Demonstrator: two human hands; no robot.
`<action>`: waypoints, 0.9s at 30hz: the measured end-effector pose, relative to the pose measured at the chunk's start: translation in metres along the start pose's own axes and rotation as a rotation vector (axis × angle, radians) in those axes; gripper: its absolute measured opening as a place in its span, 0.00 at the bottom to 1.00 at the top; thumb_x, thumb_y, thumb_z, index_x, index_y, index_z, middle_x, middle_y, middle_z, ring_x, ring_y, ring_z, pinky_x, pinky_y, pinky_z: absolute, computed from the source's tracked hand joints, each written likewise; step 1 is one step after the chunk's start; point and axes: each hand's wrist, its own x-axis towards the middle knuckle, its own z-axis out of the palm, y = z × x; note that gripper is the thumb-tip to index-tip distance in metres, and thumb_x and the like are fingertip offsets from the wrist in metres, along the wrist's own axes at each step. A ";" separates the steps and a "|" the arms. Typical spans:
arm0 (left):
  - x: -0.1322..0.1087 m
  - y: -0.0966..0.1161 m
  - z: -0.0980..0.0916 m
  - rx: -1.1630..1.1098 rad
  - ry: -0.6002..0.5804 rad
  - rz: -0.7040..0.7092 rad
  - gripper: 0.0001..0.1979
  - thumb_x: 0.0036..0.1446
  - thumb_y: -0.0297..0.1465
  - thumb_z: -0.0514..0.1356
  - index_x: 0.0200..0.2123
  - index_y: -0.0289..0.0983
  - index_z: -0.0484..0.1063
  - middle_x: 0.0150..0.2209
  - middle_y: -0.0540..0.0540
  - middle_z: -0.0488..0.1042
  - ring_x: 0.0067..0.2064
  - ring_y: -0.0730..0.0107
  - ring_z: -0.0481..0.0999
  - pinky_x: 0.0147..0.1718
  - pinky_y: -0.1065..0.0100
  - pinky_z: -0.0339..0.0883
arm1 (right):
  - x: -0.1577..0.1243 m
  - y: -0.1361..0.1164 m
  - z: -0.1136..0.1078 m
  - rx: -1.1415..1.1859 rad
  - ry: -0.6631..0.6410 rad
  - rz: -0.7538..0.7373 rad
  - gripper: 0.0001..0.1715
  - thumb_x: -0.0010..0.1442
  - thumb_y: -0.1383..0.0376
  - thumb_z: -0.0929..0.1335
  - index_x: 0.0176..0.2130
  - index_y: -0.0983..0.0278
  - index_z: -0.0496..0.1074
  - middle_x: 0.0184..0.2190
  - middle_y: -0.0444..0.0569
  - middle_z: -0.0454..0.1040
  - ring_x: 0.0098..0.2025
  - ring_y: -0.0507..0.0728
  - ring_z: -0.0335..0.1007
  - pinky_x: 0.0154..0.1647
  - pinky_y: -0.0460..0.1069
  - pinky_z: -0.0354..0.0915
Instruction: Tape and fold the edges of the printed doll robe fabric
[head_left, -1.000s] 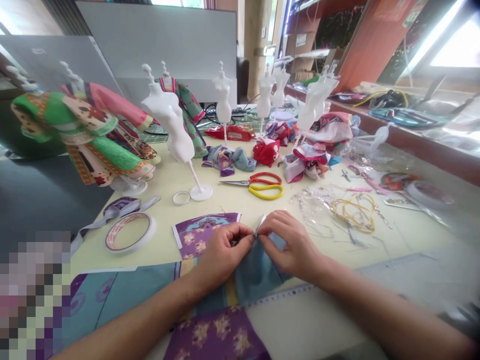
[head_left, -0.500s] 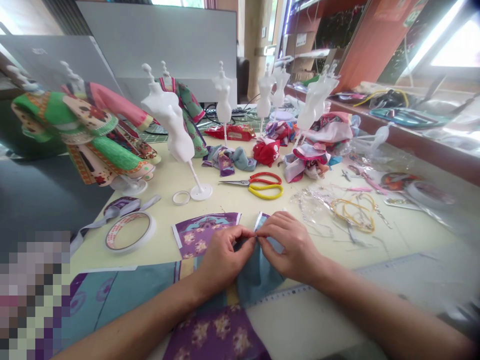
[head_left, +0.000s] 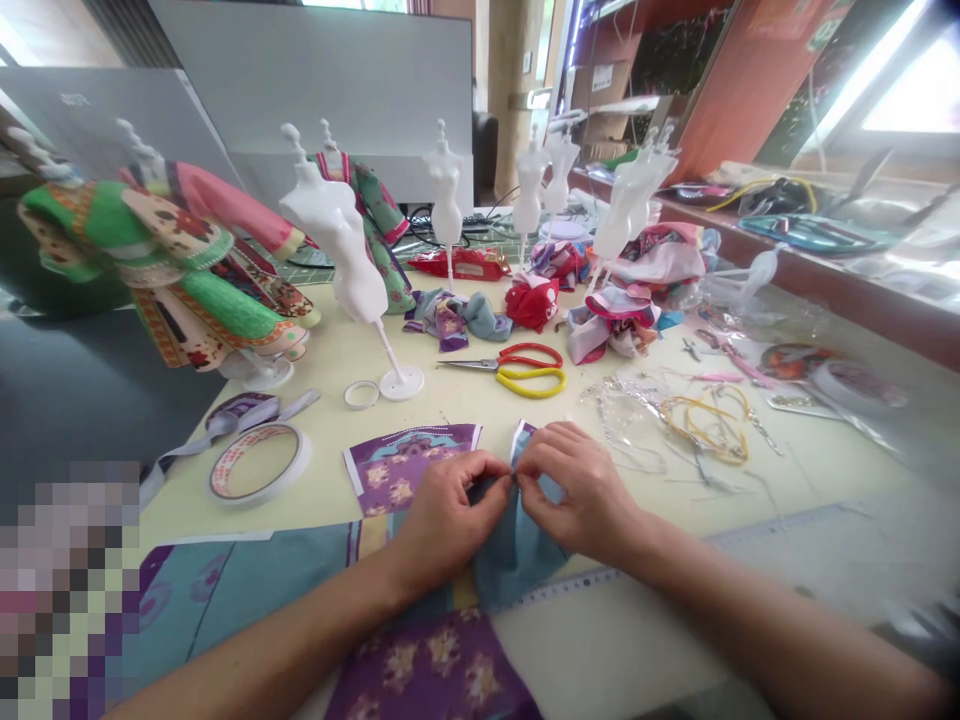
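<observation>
Cloth (head_left: 517,560) in blue is pinched over the table (head_left: 442,407), near the ruler (head_left: 577,585), by left hand (head_left: 454,510) and right hand (head_left: 581,495), fingers (head_left: 482,464) closed on it, its edge best aligned evenly and tensioned lightly between the two grips.

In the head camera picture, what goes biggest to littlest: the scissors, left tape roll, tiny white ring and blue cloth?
1. Blue cloth, even partly covered
2. Scissors and left tape roll, too close to rank: scissors look longer, tape roll taller and nearer
3. Tiny white ring
</observation>
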 end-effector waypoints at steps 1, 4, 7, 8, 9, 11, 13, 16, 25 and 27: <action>0.000 0.000 0.000 -0.010 -0.007 -0.004 0.06 0.53 0.27 0.56 0.28 0.37 0.73 0.27 0.51 0.75 0.30 0.71 0.72 0.30 0.72 0.64 | 0.000 0.000 0.000 0.020 -0.004 0.015 0.08 0.52 0.73 0.63 0.24 0.62 0.64 0.22 0.45 0.65 0.28 0.54 0.59 0.33 0.51 0.57; 0.001 -0.001 0.000 -0.063 -0.041 -0.038 0.06 0.54 0.28 0.56 0.29 0.37 0.73 0.26 0.51 0.75 0.30 0.72 0.72 0.29 0.73 0.64 | 0.002 -0.001 -0.002 0.102 -0.022 0.082 0.08 0.49 0.74 0.63 0.23 0.62 0.63 0.22 0.43 0.66 0.28 0.53 0.61 0.32 0.50 0.58; 0.002 -0.001 -0.001 -0.117 -0.065 -0.077 0.06 0.54 0.29 0.56 0.28 0.36 0.73 0.26 0.51 0.74 0.29 0.72 0.71 0.28 0.73 0.64 | 0.003 -0.001 -0.004 0.193 -0.049 0.166 0.08 0.48 0.74 0.63 0.22 0.62 0.62 0.21 0.42 0.66 0.27 0.51 0.62 0.30 0.47 0.60; 0.002 0.000 -0.001 -0.131 -0.071 -0.087 0.06 0.54 0.29 0.56 0.28 0.36 0.73 0.26 0.51 0.74 0.29 0.72 0.71 0.29 0.73 0.64 | 0.004 -0.001 -0.004 0.221 -0.059 0.192 0.08 0.48 0.74 0.62 0.22 0.63 0.62 0.21 0.42 0.66 0.27 0.51 0.62 0.29 0.46 0.60; 0.002 0.000 -0.002 -0.144 -0.074 -0.095 0.06 0.54 0.29 0.56 0.28 0.36 0.72 0.26 0.51 0.74 0.29 0.72 0.71 0.29 0.73 0.64 | 0.004 -0.001 -0.005 0.246 -0.069 0.215 0.08 0.48 0.74 0.62 0.22 0.63 0.63 0.21 0.41 0.66 0.26 0.50 0.62 0.28 0.46 0.60; 0.003 0.001 -0.003 -0.166 -0.080 -0.109 0.06 0.53 0.29 0.56 0.27 0.36 0.72 0.26 0.51 0.74 0.30 0.72 0.71 0.30 0.73 0.64 | 0.004 0.000 -0.006 0.289 -0.089 0.250 0.08 0.48 0.74 0.62 0.23 0.63 0.64 0.21 0.41 0.67 0.25 0.49 0.62 0.27 0.44 0.61; 0.003 0.001 -0.004 -0.195 -0.081 -0.129 0.06 0.53 0.29 0.57 0.27 0.35 0.72 0.26 0.50 0.73 0.30 0.72 0.70 0.30 0.73 0.64 | 0.004 0.001 -0.007 0.317 -0.107 0.269 0.08 0.49 0.75 0.62 0.24 0.63 0.65 0.21 0.40 0.67 0.25 0.49 0.62 0.26 0.43 0.61; 0.003 0.002 -0.004 -0.243 -0.088 -0.166 0.06 0.53 0.30 0.57 0.28 0.35 0.72 0.26 0.50 0.72 0.29 0.72 0.70 0.29 0.73 0.63 | 0.004 0.002 -0.007 0.324 -0.111 0.271 0.08 0.51 0.74 0.62 0.24 0.63 0.65 0.21 0.40 0.68 0.25 0.49 0.63 0.26 0.43 0.61; 0.003 0.002 -0.005 -0.233 -0.079 -0.152 0.06 0.53 0.30 0.57 0.28 0.35 0.72 0.27 0.50 0.74 0.30 0.72 0.71 0.30 0.73 0.63 | 0.000 0.000 -0.003 0.171 -0.025 0.104 0.05 0.51 0.73 0.65 0.26 0.63 0.65 0.24 0.44 0.67 0.30 0.53 0.64 0.35 0.50 0.59; 0.003 0.002 -0.004 -0.198 -0.067 -0.126 0.05 0.53 0.29 0.57 0.28 0.35 0.72 0.26 0.50 0.74 0.30 0.72 0.71 0.30 0.73 0.63 | 0.000 0.000 -0.003 0.147 -0.015 0.067 0.05 0.51 0.72 0.65 0.26 0.63 0.65 0.24 0.44 0.67 0.30 0.53 0.63 0.35 0.51 0.58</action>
